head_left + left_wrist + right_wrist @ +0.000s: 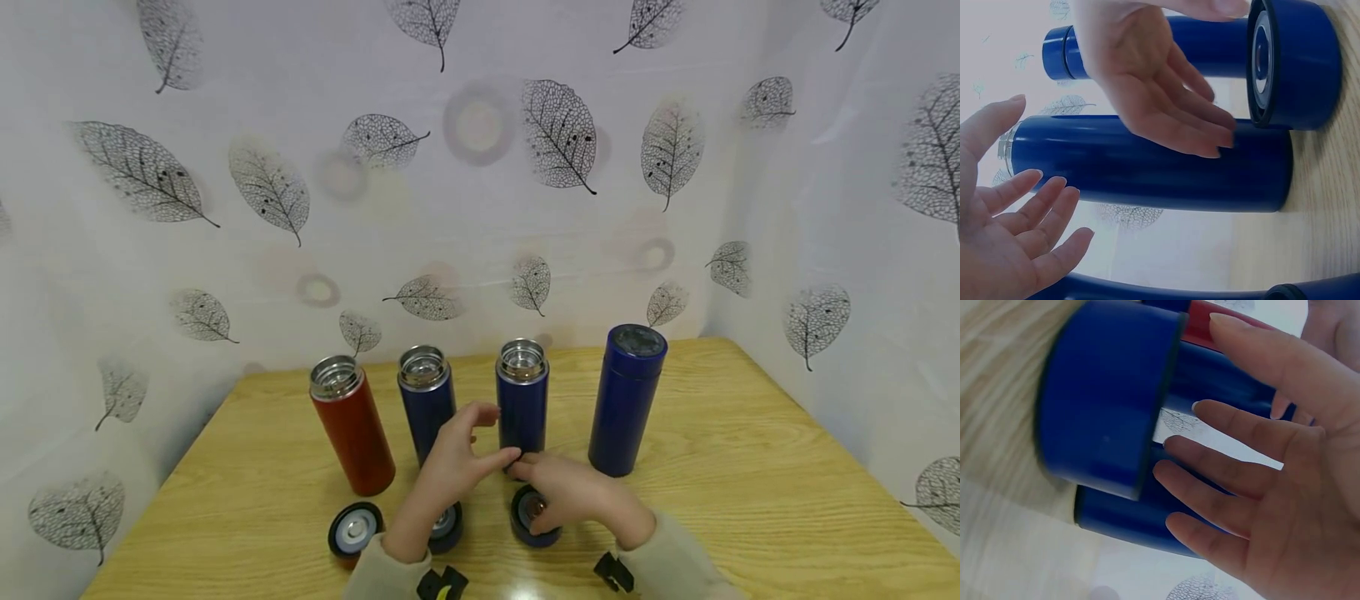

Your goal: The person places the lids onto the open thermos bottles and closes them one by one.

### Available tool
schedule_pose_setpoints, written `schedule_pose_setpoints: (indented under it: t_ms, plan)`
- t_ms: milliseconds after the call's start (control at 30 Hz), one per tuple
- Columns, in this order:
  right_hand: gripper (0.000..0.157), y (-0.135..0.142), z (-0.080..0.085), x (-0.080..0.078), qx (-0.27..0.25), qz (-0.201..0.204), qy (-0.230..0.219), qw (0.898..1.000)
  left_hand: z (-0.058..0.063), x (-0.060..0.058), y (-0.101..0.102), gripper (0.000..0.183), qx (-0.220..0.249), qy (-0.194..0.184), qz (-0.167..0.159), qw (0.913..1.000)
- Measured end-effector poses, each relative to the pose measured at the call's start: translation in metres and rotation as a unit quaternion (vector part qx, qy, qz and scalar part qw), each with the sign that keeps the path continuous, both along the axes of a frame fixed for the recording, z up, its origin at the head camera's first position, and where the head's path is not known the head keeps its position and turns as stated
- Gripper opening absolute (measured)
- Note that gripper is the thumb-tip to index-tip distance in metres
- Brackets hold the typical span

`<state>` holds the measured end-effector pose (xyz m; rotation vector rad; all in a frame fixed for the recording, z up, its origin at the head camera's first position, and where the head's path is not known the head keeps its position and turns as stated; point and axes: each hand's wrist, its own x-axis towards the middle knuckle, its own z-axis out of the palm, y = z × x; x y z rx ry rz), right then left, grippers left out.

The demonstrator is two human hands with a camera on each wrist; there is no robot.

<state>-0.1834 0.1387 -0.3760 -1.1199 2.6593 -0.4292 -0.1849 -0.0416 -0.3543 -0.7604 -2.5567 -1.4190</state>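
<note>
My left hand [456, 457] is beside an uncapped dark blue thermos bottle [522, 408], its fingers and thumb spread apart and holding nothing. In the left wrist view this bottle [1147, 164] stands past the fingertips, its steel neck close to the thumb. My right hand [577, 493] hovers at a blue bottle lid [534, 539] that lies inner side up in front of the bottle. Seen from the right wrist, the fingers [1210, 487] are loosely extended near the rim of the lid [1107, 394] without curling round it.
To the left stand an uncapped red bottle [354, 433] and another uncapped blue bottle [424, 408]. A capped blue bottle [628, 408] stands to the right. Before the left ones lie a lid with red side [356, 532] and a blue lid [447, 540], all on the wooden table [757, 467].
</note>
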Motion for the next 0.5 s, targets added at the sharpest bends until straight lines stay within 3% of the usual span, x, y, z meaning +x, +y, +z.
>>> schedule_pose_setpoints:
  t_ms: [167,500]
  plan:
    - [0.055,-0.0026,-0.0055,-0.0011,0.013,-0.002,-0.026,1.000,0.0014,0.0000,0.0001,0.044,-0.003,-0.013,0.002,0.9999]
    - [0.057,-0.0045,-0.0078,-0.0002,0.043,0.006,-0.037,0.998,0.0011,-0.0006,-0.0006,0.045,-0.004,-0.016,0.002,0.9999]
